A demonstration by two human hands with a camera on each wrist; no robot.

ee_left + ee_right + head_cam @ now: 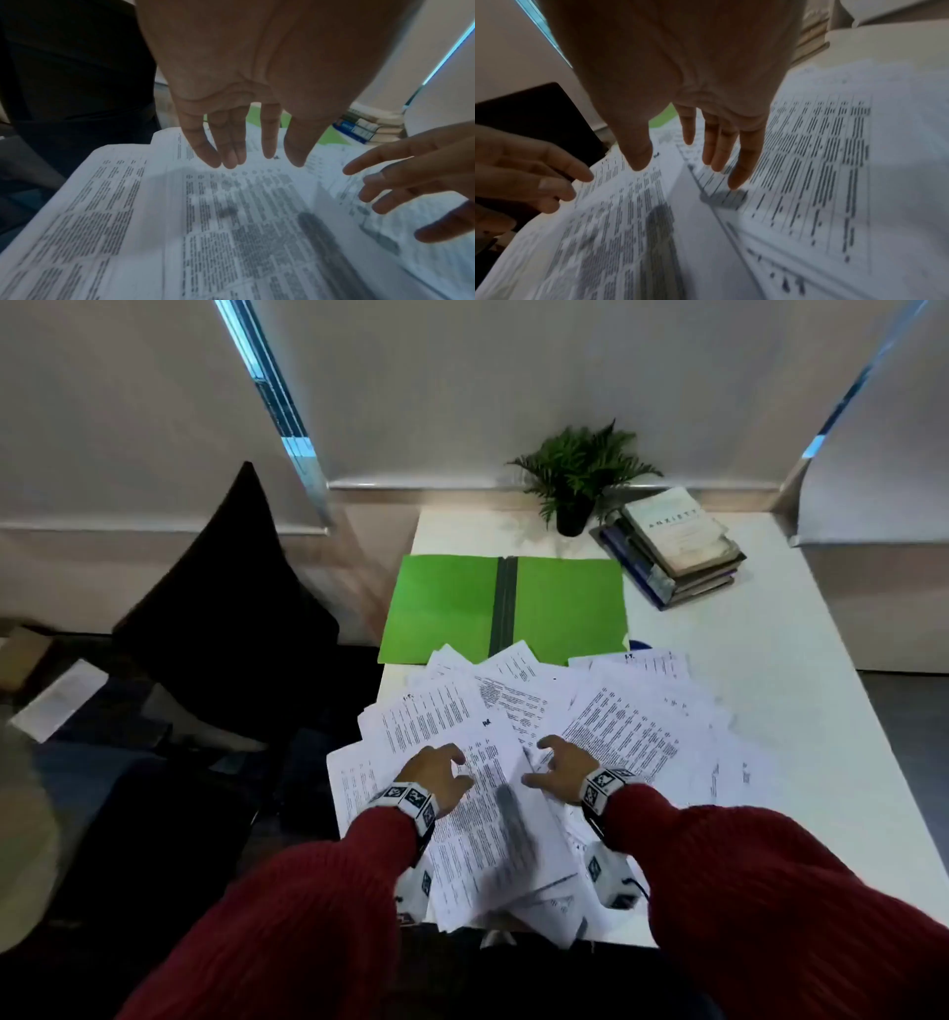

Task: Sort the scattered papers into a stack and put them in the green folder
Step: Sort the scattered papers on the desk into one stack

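Both hands, left (434, 775) and right (557, 765), hover spread and empty above the papers (616, 726), poised to gather them; the folder (506, 606) lies open to receive them.

Potted fern (575, 474) at white table's (801, 690) far edge; book stack (672, 546) just beside; dark chair (226, 608) left.
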